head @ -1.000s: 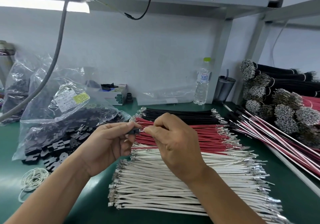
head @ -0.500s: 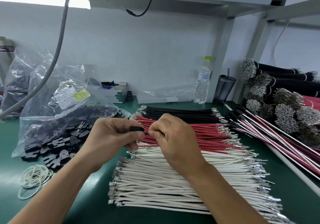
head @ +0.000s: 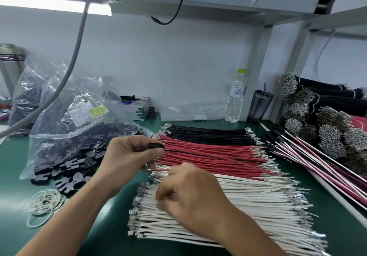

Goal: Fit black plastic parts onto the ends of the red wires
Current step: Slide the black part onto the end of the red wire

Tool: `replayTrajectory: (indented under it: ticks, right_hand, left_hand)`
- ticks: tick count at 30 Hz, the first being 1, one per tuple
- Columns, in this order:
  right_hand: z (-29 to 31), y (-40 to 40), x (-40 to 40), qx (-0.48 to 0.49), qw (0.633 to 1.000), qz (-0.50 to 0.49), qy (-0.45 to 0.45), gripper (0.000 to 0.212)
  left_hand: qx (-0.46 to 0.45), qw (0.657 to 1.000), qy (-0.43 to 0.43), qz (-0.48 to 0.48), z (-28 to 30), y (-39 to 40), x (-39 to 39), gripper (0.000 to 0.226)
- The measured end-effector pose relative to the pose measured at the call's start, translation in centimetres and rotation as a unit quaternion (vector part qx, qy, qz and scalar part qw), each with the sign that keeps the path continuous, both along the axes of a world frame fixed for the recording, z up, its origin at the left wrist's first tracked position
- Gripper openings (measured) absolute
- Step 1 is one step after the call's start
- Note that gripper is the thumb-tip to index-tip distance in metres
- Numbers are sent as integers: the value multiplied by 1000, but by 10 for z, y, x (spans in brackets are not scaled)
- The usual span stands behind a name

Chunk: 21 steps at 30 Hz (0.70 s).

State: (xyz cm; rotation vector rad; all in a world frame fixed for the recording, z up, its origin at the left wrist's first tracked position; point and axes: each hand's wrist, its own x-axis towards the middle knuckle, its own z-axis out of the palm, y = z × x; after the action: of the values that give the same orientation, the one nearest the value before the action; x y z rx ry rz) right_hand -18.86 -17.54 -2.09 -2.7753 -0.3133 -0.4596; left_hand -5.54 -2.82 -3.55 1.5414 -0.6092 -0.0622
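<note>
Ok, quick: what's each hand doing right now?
Left hand: pinches a black plastic part.
Right hand: over the white wires, motion-blurred; grip cannot be told.

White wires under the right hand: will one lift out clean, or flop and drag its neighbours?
Probably floppy: the white wires are thin and slightly bowed in the stack. The metal ends are crowded together, so one may snag its neighbours. Likely light.

red wires [head: 208, 154]; green table [head: 103, 234]

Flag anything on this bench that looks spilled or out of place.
Black plastic parts have spilled from the open clear bag onto the green mat. One black wire lies across the red wires, away from its own stack.
</note>
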Motion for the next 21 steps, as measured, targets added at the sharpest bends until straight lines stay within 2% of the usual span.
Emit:
replayTrajectory:
  ticks: [7,9,11,13,15,18,21]
  right_hand:
    - [6,-2,2,55,998,-28,23,5]
    - [11,-9,4,133,990,-32,20,4]
    - [21,-17,8,250,968,-24,23,10]
    - [34,-25,10,289,957,-31,4,12]
    - [47,-32,13,252,965,-50,-48,11]
    - [63,-39,16,146,978,-78,-126,9]
    - [58,-39,17,83,986,-72,-125,10]
  left_hand:
    - [-22,999,24,-4,0,2,3,26]
    - [-28,999,31,-4,1,2,4,25]
    - [-33,999,41,-9,1,2,4,25]
    - [-43,998,48,-15,1,2,4,30]
    - [-52,997,55,-24,2,3,4,33]
    - [-61,995,64,-39,2,4,5,32]
    - [-72,994,73,-47,2,4,6,32]
